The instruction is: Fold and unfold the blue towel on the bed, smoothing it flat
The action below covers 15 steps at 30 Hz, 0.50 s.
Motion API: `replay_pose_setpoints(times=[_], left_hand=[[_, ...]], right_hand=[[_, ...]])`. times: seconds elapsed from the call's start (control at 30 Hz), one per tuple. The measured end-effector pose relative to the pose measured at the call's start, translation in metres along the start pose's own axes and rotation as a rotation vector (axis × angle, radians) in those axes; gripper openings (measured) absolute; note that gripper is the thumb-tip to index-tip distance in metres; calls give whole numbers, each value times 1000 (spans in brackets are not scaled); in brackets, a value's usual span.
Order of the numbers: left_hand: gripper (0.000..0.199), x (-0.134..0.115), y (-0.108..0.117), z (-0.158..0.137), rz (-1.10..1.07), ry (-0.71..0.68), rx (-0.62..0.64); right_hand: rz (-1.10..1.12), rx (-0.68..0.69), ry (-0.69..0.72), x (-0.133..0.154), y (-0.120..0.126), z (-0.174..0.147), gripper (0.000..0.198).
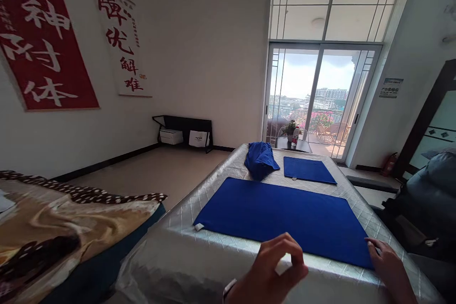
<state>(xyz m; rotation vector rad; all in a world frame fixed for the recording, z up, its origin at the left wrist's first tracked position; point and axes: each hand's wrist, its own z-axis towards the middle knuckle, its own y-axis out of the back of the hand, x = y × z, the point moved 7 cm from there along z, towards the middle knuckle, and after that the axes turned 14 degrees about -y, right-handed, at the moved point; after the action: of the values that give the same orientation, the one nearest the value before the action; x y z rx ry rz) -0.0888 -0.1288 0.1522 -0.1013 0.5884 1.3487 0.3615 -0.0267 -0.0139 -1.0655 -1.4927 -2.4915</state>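
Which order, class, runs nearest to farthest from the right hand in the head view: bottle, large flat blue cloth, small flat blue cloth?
1. Large flat blue cloth: right hand at its right edge.
2. Small flat blue cloth: farther forward and left.
3. Bottle: on the dark table beyond.

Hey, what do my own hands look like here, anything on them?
Both hands are gloveless. Your left hand has something narrow and pale-edged at the wrist, maybe a band or cuff; too little shows to tell. Your right hand shows no sleeve, ring or wristband.
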Motion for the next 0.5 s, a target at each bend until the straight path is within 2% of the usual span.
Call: replay_pose_setpoints(times=[0.13, 0.2, 0.27, 0.37, 0.5], left_hand=[[44, 88, 23, 10, 246, 193, 204], [43, 135, 44, 5, 459, 269, 325], [40, 169, 73, -11, 654, 327, 429], [50, 194, 128, -51, 865, 436, 509], [72, 204, 197, -119, 981, 635, 586]], right_hand=[[8, -17, 35, 10, 6, -8, 47], [7, -18, 55, 14, 8, -11, 48], [-3, -5, 70, 16, 7, -12, 51], [-29, 36, 88, 20, 1, -14, 56], [-92, 87, 129, 23, -12, -16, 63]])
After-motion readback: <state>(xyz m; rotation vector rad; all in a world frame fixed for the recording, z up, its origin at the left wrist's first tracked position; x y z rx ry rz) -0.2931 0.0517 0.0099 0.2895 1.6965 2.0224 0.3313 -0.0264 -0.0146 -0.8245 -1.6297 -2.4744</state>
